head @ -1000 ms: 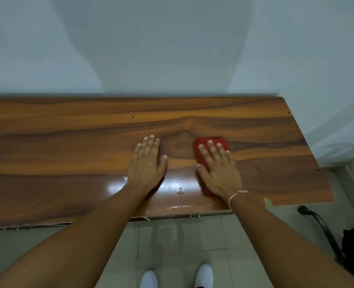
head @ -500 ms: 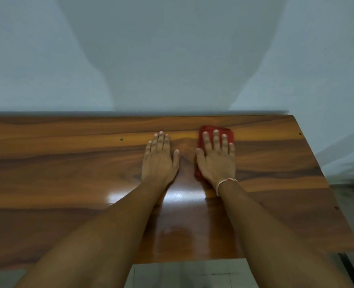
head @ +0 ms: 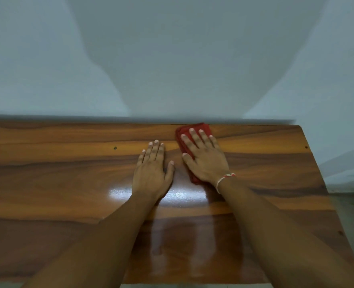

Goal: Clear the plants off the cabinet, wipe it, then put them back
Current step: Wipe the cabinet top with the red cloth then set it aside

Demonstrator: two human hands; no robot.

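The cabinet's glossy wooden top [head: 57, 173] fills the lower half of the view, with no plants on it. A folded red cloth [head: 185, 133] lies at the back edge, against the wall. My right hand [head: 205, 159] presses flat on the cloth, fingers spread, covering most of it. My left hand [head: 152, 171] rests flat on the bare wood just left of it, holding nothing. A wet sheen shows on the wood in front of both hands.
A pale wall [head: 172, 59] rises directly behind the cabinet. The cabinet's right end [head: 317, 173] drops off to a strip of grey floor [head: 350, 215]. Two small dark holes mark the wood near the back.
My right hand has pushed the red cloth away from me, from mid-cabinet to the back edge by the wall. My left hand slid forward a little too. The view has tilted up.
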